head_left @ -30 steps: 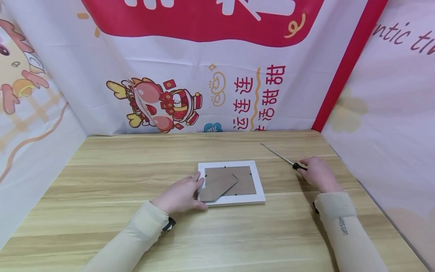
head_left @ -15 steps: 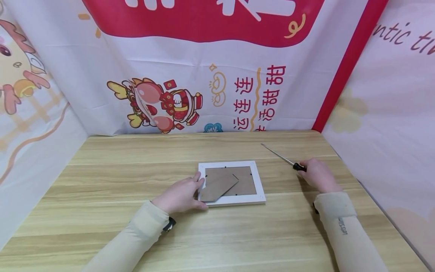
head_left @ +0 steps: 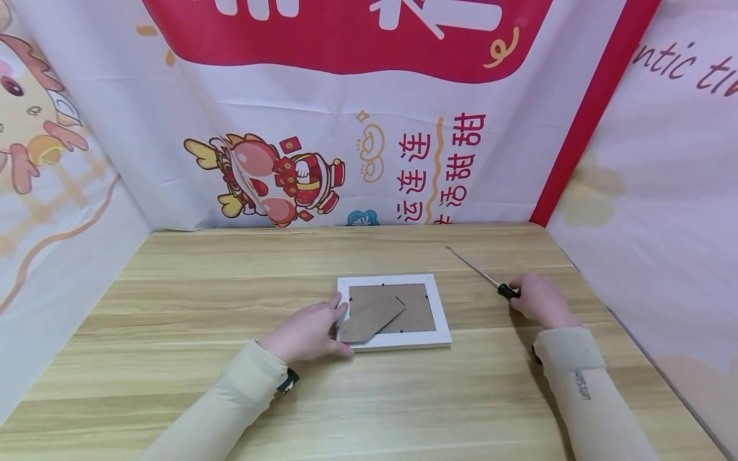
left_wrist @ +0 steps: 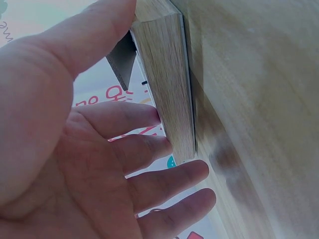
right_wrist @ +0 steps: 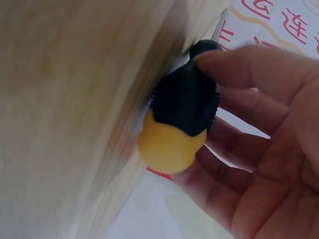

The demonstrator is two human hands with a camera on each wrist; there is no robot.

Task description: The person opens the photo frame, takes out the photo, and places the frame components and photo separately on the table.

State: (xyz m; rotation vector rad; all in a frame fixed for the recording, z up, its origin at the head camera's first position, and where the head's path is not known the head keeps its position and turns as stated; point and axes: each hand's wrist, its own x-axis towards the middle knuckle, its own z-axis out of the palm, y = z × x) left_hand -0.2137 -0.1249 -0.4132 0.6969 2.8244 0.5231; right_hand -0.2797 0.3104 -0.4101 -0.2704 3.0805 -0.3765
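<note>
A white picture frame (head_left: 442, 317) lies back side up on the table, its brown backing board (head_left: 416, 307) facing up. The flap stand (head_left: 371, 319) slants across the backing. My left hand (head_left: 305, 328) rests at the frame's left end, thumb at the near corner and fingertips along the side edge. In the left wrist view, the frame's wood-grain edge (left_wrist: 167, 84) shows beside loosely extended fingers (left_wrist: 169, 184). To the right, my right hand (head_left: 542, 299) pinches the handle of a screwdriver (head_left: 473, 264). Its black and yellow handle (right_wrist: 172, 144) is close over the tabletop.
The wood-grain table (head_left: 403, 403) bears both the frame and the screwdriver. A printed white and red cloth (head_left: 323, 89) hangs along its back edge. More printed cloth (head_left: 663, 224) stands along the right side, near my right hand.
My right hand and the screwdriver have shifted slightly toward the near side of the table. The head view has tilted a little. My left hand and the picture frame keep their places.
</note>
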